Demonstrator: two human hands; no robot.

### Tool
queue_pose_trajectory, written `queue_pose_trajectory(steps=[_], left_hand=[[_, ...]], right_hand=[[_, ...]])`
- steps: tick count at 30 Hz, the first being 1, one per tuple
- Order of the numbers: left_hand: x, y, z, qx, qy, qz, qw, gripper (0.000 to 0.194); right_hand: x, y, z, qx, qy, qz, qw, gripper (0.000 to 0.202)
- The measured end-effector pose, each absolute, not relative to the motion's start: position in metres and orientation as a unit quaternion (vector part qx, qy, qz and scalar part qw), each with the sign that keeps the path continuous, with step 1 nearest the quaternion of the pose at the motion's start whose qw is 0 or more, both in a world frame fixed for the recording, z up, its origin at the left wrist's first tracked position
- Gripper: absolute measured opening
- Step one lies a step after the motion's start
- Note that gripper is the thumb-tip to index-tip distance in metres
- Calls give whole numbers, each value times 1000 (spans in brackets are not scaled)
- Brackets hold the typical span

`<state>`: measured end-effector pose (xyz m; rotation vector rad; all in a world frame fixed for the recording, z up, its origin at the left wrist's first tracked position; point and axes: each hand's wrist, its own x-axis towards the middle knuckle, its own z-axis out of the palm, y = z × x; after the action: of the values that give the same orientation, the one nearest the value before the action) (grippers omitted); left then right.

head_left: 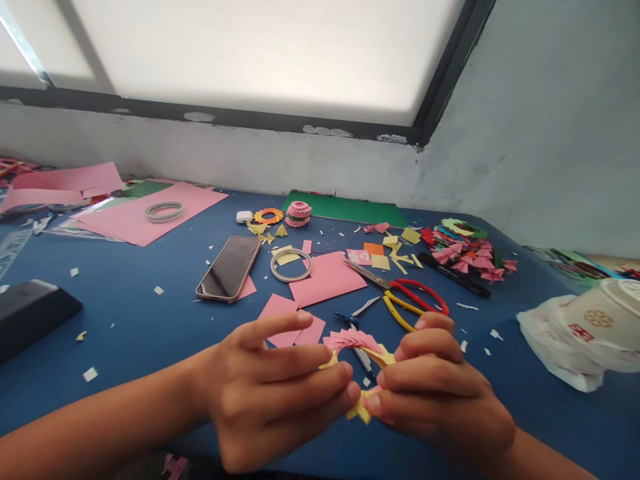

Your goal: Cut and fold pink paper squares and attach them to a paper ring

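a: where is the paper ring (353, 340)?
b: held up between two hands, over the near part of the blue table (150, 333). pink folds on the far side, yellow toward the flanks and near side.
a: left hand (280, 387)?
b: fingers bent, nearly closed, pinching the ring's left side; uppermost finger lifted clear of it.
a: right hand (445, 387)?
b: fingers curled in, tips gripping the right side.
a: does the ring join all round?
b: cannot tell; fingers cover parts.
a: nearby?
b: compass (349, 319) just beyond, partly hidden by the ring. scissors (393, 287), red and yellow handles, beyond the right hand. pink paper (330, 280), tape roll (291, 279), phone (229, 268) farther off.
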<state>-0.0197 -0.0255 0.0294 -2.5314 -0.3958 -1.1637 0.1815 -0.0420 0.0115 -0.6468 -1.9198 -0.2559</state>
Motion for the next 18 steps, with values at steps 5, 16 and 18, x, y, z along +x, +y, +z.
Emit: queue_pose_trajectory(steps=[5,16,18], left_hand=[[-19,-26,30,-887,-139,-405,174,15],[-25,-18,28,-899,-106,-378,196,13],[-26,-13,28,-896,-82,-381,215,13]], right_hand=[[185,-43,9,-272,-809,-141,501,20],[193,-52,10,-311,-810,-267,419,18],[194,-52,7,-308,-813,-288,402,19]])
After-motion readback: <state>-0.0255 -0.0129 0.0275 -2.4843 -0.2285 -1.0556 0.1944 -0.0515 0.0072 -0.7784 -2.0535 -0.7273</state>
